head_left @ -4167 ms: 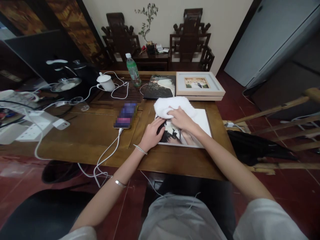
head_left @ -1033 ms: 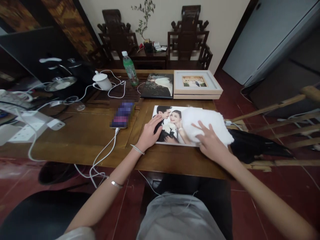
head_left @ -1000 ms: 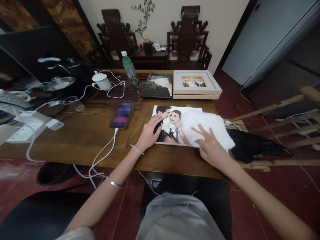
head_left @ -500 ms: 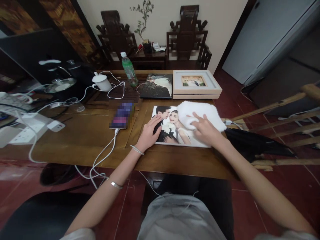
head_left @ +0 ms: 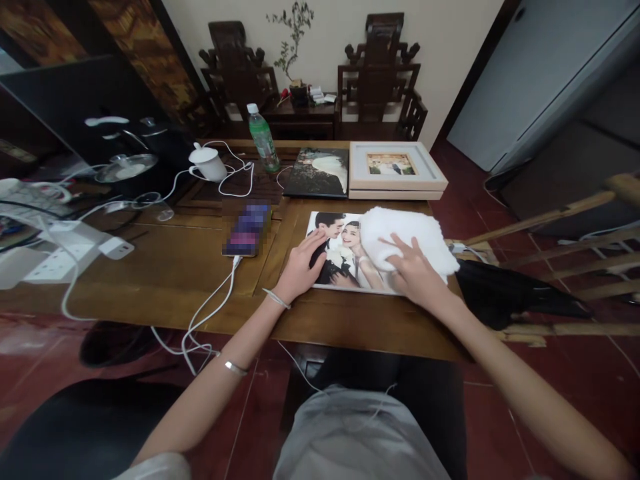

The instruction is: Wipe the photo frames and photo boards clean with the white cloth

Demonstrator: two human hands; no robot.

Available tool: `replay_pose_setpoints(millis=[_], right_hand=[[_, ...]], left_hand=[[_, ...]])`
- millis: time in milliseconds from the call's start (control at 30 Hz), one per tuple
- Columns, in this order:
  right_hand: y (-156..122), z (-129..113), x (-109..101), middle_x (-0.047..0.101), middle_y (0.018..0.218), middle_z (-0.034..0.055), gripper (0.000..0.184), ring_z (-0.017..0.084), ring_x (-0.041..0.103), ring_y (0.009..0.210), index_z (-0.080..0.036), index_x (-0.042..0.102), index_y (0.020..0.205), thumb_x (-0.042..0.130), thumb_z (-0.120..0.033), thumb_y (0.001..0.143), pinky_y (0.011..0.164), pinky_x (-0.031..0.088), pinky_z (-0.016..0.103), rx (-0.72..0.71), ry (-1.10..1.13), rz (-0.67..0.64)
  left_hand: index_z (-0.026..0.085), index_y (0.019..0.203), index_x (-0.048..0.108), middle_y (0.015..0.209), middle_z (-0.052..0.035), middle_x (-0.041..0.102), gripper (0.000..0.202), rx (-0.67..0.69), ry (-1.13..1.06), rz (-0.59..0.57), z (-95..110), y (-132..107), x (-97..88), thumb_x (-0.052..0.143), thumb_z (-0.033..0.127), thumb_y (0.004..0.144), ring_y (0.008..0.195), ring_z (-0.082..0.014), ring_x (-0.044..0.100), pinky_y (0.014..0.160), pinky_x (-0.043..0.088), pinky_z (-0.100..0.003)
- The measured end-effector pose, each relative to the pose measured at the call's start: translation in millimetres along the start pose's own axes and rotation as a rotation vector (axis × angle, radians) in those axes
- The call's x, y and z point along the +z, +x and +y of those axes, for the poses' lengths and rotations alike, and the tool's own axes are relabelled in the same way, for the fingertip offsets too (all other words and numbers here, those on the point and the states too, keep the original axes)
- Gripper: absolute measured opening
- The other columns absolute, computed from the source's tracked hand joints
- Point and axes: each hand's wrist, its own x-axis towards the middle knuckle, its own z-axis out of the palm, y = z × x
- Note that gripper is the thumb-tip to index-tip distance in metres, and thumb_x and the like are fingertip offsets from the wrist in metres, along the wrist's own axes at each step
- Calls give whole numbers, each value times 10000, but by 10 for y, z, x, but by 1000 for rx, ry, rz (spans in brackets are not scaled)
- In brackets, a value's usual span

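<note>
A glossy photo panel (head_left: 345,270) printed with a couple lies flat on the wooden table in front of me. My left hand (head_left: 304,263) rests flat on its left edge, fingers stretched out, holding nothing. A fluffy white cloth (head_left: 425,233) covers the panel's right part. On top of the cloth my right hand (head_left: 417,270) presses down with its fingers spread, not wrapped round it. The panel's right side is hidden beneath cloth and hand.
Behind the panel lie a dark photo panel (head_left: 320,177) and a pale framed picture (head_left: 395,173). A phone (head_left: 247,230) on a white cable is at left, with a green bottle (head_left: 263,140), a lidded white cup (head_left: 207,165) and power strips (head_left: 65,257) beyond. A wooden rack (head_left: 545,217) stands right.
My right hand and the cloth have shifted slightly right and toward me on the panel. My left hand stays at the panel's left edge. The whole view has shifted slightly.
</note>
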Motion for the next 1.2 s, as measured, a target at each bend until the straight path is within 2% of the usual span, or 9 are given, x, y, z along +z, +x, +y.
replay_pose_setpoints(millis=[167, 300, 433, 533, 700, 833, 967, 1100, 1200], right_hand=[[-549, -446, -65, 451, 1416, 162, 387, 367, 241, 1380, -162, 679, 840, 430, 32, 616, 1060, 217, 703, -94, 27, -4], [-664, -599, -124, 457, 1414, 150, 393, 373, 256, 1372, -166, 685, 844, 448, 39, 606, 1060, 237, 695, -137, 46, -46], [-386, -426, -94, 485, 1400, 128, 424, 354, 287, 1367, -169, 675, 899, 424, 39, 627, 1067, 235, 674, -117, 62, -52], [-5, -164, -36, 483, 1400, 141, 406, 346, 280, 1374, -150, 661, 949, 418, 10, 666, 1074, 220, 658, -54, 39, -45], [608, 242, 0, 587, 1263, 196, 471, 312, 323, 1362, -97, 606, 1110, 374, 8, 714, 1072, 236, 608, 56, -23, -20], [742, 334, -5, 595, 1247, 198, 481, 306, 342, 1352, -95, 601, 1117, 364, 19, 714, 1059, 253, 594, 87, -35, -11], [467, 124, -1, 555, 1307, 193, 454, 329, 302, 1368, -97, 612, 1085, 382, 1, 705, 1067, 222, 631, 82, -34, -43], [-47, -256, -43, 439, 1435, 143, 419, 365, 243, 1385, -136, 647, 984, 397, 12, 682, 1063, 219, 674, 14, 13, -85], [-382, -490, -122, 438, 1436, 138, 421, 375, 241, 1383, -141, 664, 930, 396, 33, 655, 1061, 227, 685, -43, 50, -107]], left_hand=[[210, 1281, 534, 1401, -79, 500, 385, -13, 8, -11, 1, 3, -4, 463, 205, 902, 1350, -220, 392, 1119, 325, -472], [202, 1286, 530, 1409, -84, 490, 389, -10, 14, -20, -8, 1, -9, 460, 205, 903, 1356, -220, 381, 1117, 323, -472], [200, 1282, 534, 1403, -87, 497, 384, -10, 16, -14, -8, 1, -11, 464, 211, 904, 1352, -218, 388, 1119, 323, -466], [203, 1274, 540, 1392, -86, 508, 378, -3, 6, -7, 6, 8, -14, 469, 206, 903, 1345, -214, 399, 1123, 322, -463], [183, 1268, 545, 1385, -97, 514, 370, 2, -7, -5, 21, 17, -20, 471, 206, 906, 1343, -210, 402, 1128, 322, -450], [163, 1268, 544, 1392, -103, 505, 369, 6, -4, -7, 10, 12, -16, 463, 202, 910, 1344, -206, 399, 1132, 316, -436], [190, 1274, 538, 1395, -86, 506, 373, 5, 6, -8, -5, 8, -7, 464, 202, 908, 1344, -206, 400, 1125, 322, -448], [181, 1277, 537, 1401, -94, 498, 377, -9, 14, -15, -8, 9, -1, 462, 205, 908, 1348, -208, 393, 1127, 317, -442], [181, 1280, 536, 1401, -96, 498, 380, -12, 15, -18, -5, 8, -1, 464, 202, 907, 1349, -211, 391, 1126, 315, -442]])
